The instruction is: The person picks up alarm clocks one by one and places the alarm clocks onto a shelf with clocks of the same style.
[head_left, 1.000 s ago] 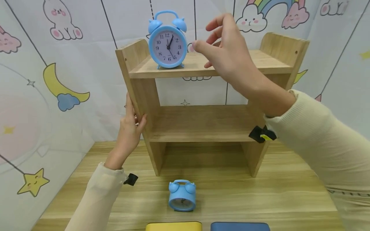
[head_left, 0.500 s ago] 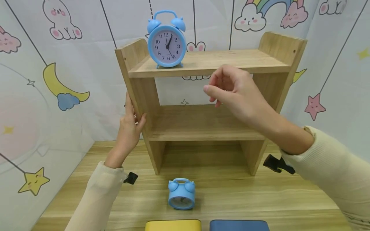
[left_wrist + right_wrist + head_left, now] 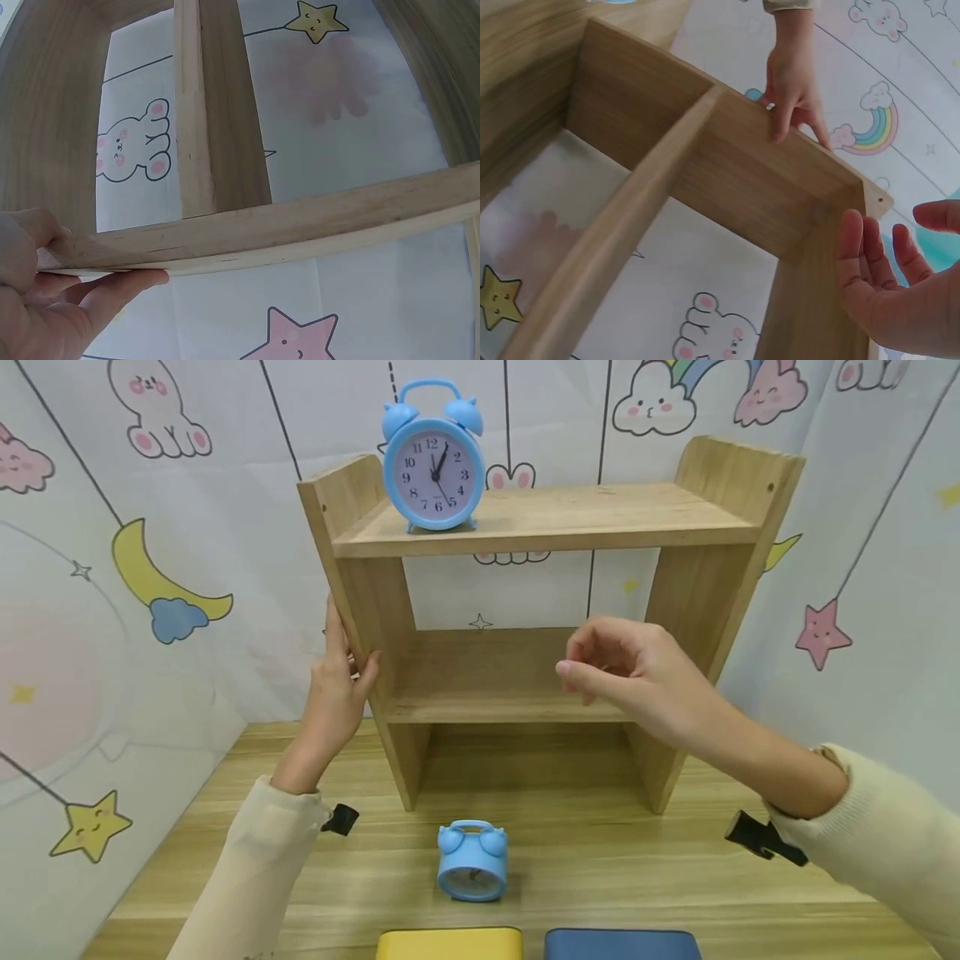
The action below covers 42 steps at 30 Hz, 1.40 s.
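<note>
My left hand [image 3: 336,697] holds the left side panel of a small wooden shelf [image 3: 547,542]. In the left wrist view the thumb and fingers of that hand [image 3: 45,292] lie on either side of the panel's edge. My right hand [image 3: 637,677] hovers before the middle board with loosely curled fingers and nothing in them. A light blue twin-bell alarm clock [image 3: 435,477] stands upright at the left end of the top board, its face forward. Below, a second blue alarm clock [image 3: 472,864] sits on the table in front of the shelf, its dial angled downward in view.
A yellow box [image 3: 450,943] and a blue box [image 3: 622,945] show at the near edge of the wood-grain table [image 3: 585,877]. Behind the shelf hangs a white backdrop [image 3: 247,568] with cartoon prints. The top board has raised side panels.
My right hand has come down from beside the upper clock to the middle board's height, slightly rightward, its fingers curling more. The left hand and both clocks have stayed in place.
</note>
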Motion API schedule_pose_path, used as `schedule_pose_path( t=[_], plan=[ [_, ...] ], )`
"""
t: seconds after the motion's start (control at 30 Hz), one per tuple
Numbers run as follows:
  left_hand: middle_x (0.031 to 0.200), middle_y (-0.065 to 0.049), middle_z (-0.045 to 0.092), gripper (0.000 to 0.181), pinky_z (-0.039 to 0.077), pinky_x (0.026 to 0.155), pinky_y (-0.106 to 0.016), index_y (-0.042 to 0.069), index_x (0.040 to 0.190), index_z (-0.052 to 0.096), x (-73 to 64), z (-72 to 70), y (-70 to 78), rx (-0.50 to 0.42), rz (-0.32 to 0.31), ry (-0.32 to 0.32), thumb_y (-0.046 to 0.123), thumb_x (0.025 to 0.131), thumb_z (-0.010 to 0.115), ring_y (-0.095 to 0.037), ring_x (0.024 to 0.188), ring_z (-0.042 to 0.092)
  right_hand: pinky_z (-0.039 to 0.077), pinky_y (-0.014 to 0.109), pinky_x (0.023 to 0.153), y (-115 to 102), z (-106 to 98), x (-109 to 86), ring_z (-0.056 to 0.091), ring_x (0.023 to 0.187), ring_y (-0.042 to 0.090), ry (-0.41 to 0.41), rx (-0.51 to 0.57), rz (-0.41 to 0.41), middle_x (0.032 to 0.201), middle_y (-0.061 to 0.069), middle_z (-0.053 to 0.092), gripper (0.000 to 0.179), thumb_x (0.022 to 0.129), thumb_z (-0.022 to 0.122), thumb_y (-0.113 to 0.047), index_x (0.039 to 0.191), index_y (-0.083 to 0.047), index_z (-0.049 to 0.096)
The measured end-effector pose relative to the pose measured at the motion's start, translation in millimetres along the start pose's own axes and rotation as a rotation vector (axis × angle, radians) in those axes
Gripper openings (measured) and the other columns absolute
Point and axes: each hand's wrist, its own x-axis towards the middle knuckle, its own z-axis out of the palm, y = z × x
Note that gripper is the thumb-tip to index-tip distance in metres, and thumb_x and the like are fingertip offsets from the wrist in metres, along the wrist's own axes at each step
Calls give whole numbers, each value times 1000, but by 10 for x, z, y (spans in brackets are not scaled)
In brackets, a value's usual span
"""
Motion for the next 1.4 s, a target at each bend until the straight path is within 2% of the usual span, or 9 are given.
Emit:
schedule_pose_path(
  t=[0.23, 0.53, 0.7, 0.87, 1.07, 1.27, 1.4],
  plan=[
    [136, -33, 52, 85, 59, 80, -53, 14, 160, -6, 12, 5, 23, 2, 1, 0, -1, 101, 53, -47, 105, 64, 59, 32, 67, 299, 93, -174, 64, 73, 26, -62, 71, 21, 88, 10, 65, 4, 95, 67, -6, 97, -5, 63],
    [135, -33, 53, 85, 59, 79, -53, 15, 161, -5, 5, 14, 8, -8, 5, 13, 0, 101, 53, -48, 104, 64, 58, 30, 64, 771, 375, -455, 65, 75, 24, -123, 113, 72, 86, 5, 65, 7, 94, 70, -9, 96, -9, 64],
    [133, -34, 54, 85, 59, 78, -53, 13, 160, -5, 0, 5, 0, -3, 16, 22, -1, 100, 53, -48, 103, 65, 58, 28, 68, 995, 538, -537, 66, 85, 20, -176, 143, 100, 91, 3, 67, 10, 92, 73, -12, 97, -10, 64],
    [131, -34, 55, 85, 59, 78, -53, 12, 160, -4, -3, -3, 1, 2, 17, 23, -2, 100, 54, -48, 103, 65, 60, 30, 68, 1185, 689, -581, 67, 86, 20, -218, 192, 111, 94, 5, 68, 14, 91, 75, -10, 98, -5, 63],
    [133, -35, 53, 85, 59, 78, -52, 13, 160, -4, -8, -7, 9, 5, 10, 17, -1, 100, 54, -47, 103, 65, 61, 33, 71, 1367, 859, -621, 67, 91, 21, -267, 217, 120, 98, 8, 68, 20, 90, 75, -11, 101, -2, 62],
    [139, -35, 48, 86, 59, 80, -52, 14, 160, -6, -10, -11, 14, 0, -4, 0, -1, 100, 53, -47, 105, 64, 61, 34, 72, 1477, 1000, -656, 67, 95, 29, -310, 192, 146, 99, 4, 68, 28, 87, 79, -14, 105, -3, 60],
    [138, -34, 49, 86, 59, 80, -52, 13, 160, -5, -12, -11, 16, 5, -6, 1, -2, 100, 54, -47, 105, 64, 60, 33, 73, 1518, 1079, -659, 68, 95, 26, -334, 175, 150, 103, 5, 67, 36, 85, 81, -16, 111, -4, 59]
  ],
)
